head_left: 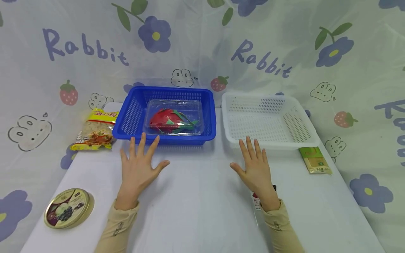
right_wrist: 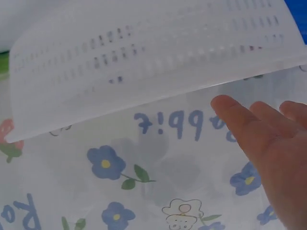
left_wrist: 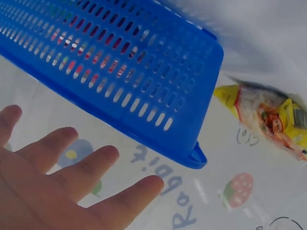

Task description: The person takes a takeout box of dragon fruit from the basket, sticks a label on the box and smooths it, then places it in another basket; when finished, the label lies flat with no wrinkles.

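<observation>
My left hand (head_left: 137, 172) is spread wide with straight fingers, its fingertips at the front rim of the blue basket (head_left: 164, 141) in the head view. In that basket lies a clear plastic box (head_left: 196, 105) with a red, green-leaved dragon fruit (head_left: 166, 120) showing through it. The right hand (head_left: 254, 171), also spread and holding nothing, has its fingertips near the front edge of the white basket (head_left: 272, 144). Each wrist view shows the near basket's slotted wall beyond the fingers. Partly hidden under the right wrist is a clear packet with a red-and-white label (head_left: 256, 201).
A yellow food bag (head_left: 96, 130) leans left of the blue basket. At the front left lies a round tin (head_left: 67, 208) with fruit on its lid. A green-and-tan packet (head_left: 315, 161) sits by the white basket's right corner. A patterned curtain (head_left: 202, 42) hangs behind the table.
</observation>
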Demonstrator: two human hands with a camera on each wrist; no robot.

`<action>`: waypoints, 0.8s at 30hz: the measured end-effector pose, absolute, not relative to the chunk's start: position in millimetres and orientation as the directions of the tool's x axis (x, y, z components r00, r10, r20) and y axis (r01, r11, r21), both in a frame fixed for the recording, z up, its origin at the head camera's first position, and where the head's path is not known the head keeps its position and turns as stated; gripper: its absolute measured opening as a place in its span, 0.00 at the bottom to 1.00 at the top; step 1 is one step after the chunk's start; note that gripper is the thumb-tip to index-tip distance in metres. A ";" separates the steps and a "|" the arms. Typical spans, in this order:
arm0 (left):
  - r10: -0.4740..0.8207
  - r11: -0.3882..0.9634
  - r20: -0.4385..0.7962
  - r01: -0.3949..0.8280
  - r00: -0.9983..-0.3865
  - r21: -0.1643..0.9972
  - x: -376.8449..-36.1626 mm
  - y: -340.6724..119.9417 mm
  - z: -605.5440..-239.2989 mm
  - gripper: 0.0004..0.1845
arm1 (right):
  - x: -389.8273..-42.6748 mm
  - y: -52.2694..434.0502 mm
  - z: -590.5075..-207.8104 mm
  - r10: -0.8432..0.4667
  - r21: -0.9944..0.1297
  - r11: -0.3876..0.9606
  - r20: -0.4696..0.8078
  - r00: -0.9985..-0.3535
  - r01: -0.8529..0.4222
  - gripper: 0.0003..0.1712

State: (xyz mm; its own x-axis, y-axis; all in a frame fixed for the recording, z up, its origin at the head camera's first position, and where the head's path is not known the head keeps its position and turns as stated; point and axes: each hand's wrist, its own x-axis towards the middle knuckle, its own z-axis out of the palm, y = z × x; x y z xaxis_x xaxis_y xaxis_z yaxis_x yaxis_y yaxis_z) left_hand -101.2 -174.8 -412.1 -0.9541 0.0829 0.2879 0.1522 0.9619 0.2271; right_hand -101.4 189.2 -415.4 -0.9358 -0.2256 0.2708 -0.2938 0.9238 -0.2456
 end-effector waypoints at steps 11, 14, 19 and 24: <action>0.049 0.947 0.378 0.164 -0.925 0.278 -110.3 -172.5 -406.5 0.43 | -108.1 144.0 -399.0 -0.291 -0.305 0.876 0.286 -0.913 -0.375 0.48; 0.039 0.940 0.388 0.165 -0.921 0.299 -112.6 -171.4 -404.5 0.42 | -110.1 134.9 -398.2 -0.307 -0.302 0.867 0.306 -0.901 -0.397 0.49; 0.015 0.928 0.406 0.164 -0.914 0.334 -118.8 -169.8 -401.8 0.44 | -113.8 123.6 -398.4 -0.331 -0.295 0.855 0.321 -0.887 -0.426 0.48; -0.012 0.913 0.398 0.153 -0.917 0.379 -128.0 -167.4 -397.0 0.46 | -117.6 115.9 -399.6 -0.332 -0.319 0.849 0.299 -0.894 -0.422 0.48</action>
